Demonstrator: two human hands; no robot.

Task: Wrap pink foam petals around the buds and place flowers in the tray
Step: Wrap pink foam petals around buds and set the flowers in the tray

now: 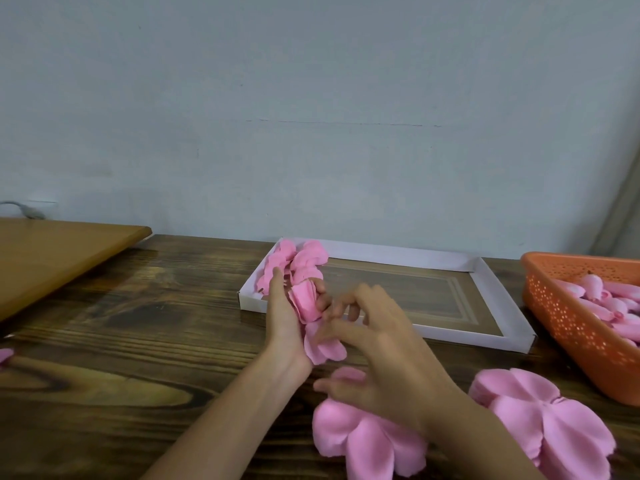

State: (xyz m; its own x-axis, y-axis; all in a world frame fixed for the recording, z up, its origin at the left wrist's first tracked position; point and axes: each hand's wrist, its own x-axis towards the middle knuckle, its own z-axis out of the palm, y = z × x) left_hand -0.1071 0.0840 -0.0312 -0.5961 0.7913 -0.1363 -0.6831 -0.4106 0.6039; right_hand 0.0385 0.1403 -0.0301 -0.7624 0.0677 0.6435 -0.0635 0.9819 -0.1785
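Observation:
My left hand (282,317) holds a partly wrapped pink foam flower (304,303), with loose petals (325,348) hanging below the palm. My right hand (377,337) is beside it, its fingertips pinching at the flower's petals. The white cardboard tray (498,306) lies just behind both hands, and two finished pink flowers (294,261) rest in its far left corner. Two stacks of flat pink petal sheets lie on the table: one (363,441) under my right forearm, the other (547,414) to its right.
An orange perforated basket (571,323) at the right holds several pink buds (609,299). A light wooden board (52,251) lies at the far left, raised above the dark wooden table (121,341). A pink scrap (5,355) shows at the left edge. A pale wall stands behind.

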